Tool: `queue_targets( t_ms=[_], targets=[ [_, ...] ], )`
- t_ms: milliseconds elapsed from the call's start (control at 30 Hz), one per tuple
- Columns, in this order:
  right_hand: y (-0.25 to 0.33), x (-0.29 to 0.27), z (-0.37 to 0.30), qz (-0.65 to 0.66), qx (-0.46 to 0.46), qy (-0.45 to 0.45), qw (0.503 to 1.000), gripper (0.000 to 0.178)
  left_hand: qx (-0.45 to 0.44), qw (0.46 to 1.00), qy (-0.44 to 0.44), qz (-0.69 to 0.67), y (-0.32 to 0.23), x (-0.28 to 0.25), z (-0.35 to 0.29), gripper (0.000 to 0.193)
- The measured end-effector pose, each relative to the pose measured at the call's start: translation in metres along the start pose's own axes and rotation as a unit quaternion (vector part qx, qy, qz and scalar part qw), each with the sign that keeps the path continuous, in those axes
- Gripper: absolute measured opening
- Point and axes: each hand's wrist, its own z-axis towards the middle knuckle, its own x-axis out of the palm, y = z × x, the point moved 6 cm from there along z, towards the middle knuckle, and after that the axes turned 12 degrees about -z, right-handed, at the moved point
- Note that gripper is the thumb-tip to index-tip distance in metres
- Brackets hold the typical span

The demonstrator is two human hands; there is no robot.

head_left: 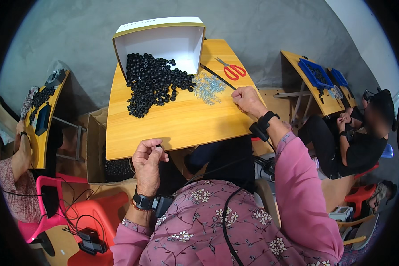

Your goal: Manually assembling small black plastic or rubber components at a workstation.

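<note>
Near the table's front edge, my left hand (148,165) is closed in a pinch round a small black part (158,145), mostly hidden by the fingertips. Over the table's right side, my right hand (249,102) grips the near end of a thin black rod (218,76), which slants away to the far left. Beside the rod lies a spread of small clear, bluish pieces (209,88). Further left, a big heap of round black parts with holes (148,84) spills from a white box (181,44) tipped on its side. Red-handled scissors (232,70) rest to the rod's right.
The yellow table (177,128) stands against a grey wall. A cardboard carton (97,146) with black parts sits on the floor at its left, near a red stool (97,213). People work at side tables, one with a blue tray (314,73). Cables hang across my front.
</note>
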Motion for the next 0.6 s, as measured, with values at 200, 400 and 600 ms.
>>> queue_targets(
  t_ms=[200, 400, 600],
  targets=[
    [0.013, 0.002, 0.004, -0.11, -0.092, -0.018, 0.989, 0.013, -0.004, 0.999, 0.022, 0.037, 0.001, -0.003, -0.001, 0.017],
    [0.012, -0.002, 0.009, -0.137, -0.106, -0.004, 0.985, 0.013, 0.021, 0.999, 0.02, 0.019, -0.004, 0.004, -0.001, 0.022],
    [0.0, -0.001, 0.013, -0.073, -0.037, 0.047, 0.996, 0.012, 0.033, 0.997, 0.033, 0.068, -0.008, 0.004, -0.002, 0.022]
  ],
)
